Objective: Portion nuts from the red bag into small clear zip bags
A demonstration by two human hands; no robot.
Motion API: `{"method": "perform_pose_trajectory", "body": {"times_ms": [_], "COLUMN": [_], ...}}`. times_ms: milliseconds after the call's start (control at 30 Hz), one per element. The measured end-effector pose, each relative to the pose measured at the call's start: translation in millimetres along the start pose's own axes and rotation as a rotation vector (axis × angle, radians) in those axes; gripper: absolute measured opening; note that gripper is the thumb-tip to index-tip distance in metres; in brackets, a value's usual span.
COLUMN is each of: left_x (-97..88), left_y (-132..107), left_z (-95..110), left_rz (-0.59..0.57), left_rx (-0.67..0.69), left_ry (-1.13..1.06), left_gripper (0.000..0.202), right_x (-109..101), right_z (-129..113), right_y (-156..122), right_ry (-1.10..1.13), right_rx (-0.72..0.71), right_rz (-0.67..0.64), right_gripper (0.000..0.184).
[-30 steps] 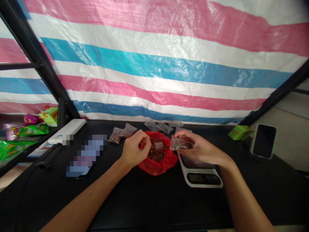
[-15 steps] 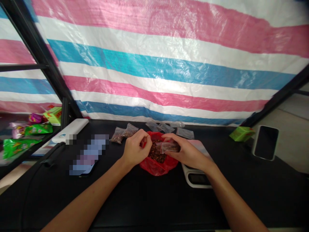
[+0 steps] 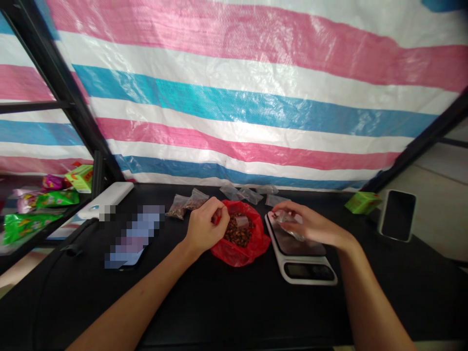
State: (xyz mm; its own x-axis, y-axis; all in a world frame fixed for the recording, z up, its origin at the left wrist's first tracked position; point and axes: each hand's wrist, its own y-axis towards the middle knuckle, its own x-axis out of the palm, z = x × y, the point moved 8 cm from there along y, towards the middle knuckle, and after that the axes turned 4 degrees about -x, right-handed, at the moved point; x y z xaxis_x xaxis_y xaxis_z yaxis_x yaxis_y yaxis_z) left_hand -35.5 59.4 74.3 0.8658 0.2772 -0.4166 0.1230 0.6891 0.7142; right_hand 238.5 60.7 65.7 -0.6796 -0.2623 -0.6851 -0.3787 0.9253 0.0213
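My left hand (image 3: 205, 225) is closed in a pinch on the left rim of a red plastic bag (image 3: 241, 256). Small brown granules (image 3: 236, 237) fill the opened bag, and a small clear cup-like piece (image 3: 242, 223) lies on top of them. Over the plate of a white kitchen scale (image 3: 288, 273), my right hand (image 3: 307, 223) has its fingers around a small clear zip bag (image 3: 289, 226). Whether that bag touches the plate I cannot tell, and its contents are hard to make out.
Two filled zip bags (image 3: 178, 206) lie behind my left hand. Several flat zip bags (image 3: 250, 195) are at the back of the black table (image 3: 234, 312). A phone (image 3: 137, 239) and white device (image 3: 106, 200) are left; a green box (image 3: 361, 202) and upright phone (image 3: 398, 215) are right.
My right hand has moved right with the small zip bag, from above the red bag to over the scale. The left hand has stayed at the red bag's rim.
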Motion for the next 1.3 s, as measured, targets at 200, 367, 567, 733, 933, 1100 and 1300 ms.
{"method": "perform_pose_trajectory", "body": {"times_ms": [200, 367, 567, 733, 933, 1100, 1300], "left_x": [-1.2, -0.3, 1.4, 0.9, 0.3, 0.3, -0.7], "left_y": [0, -1, -2, -1, 0, -1, -1], "left_z": [6, 5, 3, 3, 3, 1, 3], "left_rz": [-0.007, -0.017, -0.023, -0.013, -0.014, -0.014, -0.007], "left_rx": [0.029, 0.019, 0.023, 0.025, 0.019, 0.01, 0.024], "left_ry": [0.005, 0.014, 0.009, 0.017, 0.02, 0.014, 0.017], "left_gripper": [0.018, 0.019, 0.018, 0.017, 0.018, 0.017, 0.018], "right_x": [-14, -31, -14, -6, -3, 1, -7], "right_z": [19, 9, -2, -3, -1, 2, 3], "right_y": [-4, 6, 17, 16, 17, 20, 18], "right_ry": [-0.223, -0.299, -0.478, -0.449, -0.451, -0.469, -0.444], "right_rx": [-0.035, -0.115, -0.081, -0.005, 0.009, 0.011, 0.005], "right_rz": [0.023, 0.366, 0.332, 0.251, 0.224, 0.21, 0.239], "right_gripper": [0.055, 0.038, 0.035, 0.069, 0.072, 0.071, 0.069]}}
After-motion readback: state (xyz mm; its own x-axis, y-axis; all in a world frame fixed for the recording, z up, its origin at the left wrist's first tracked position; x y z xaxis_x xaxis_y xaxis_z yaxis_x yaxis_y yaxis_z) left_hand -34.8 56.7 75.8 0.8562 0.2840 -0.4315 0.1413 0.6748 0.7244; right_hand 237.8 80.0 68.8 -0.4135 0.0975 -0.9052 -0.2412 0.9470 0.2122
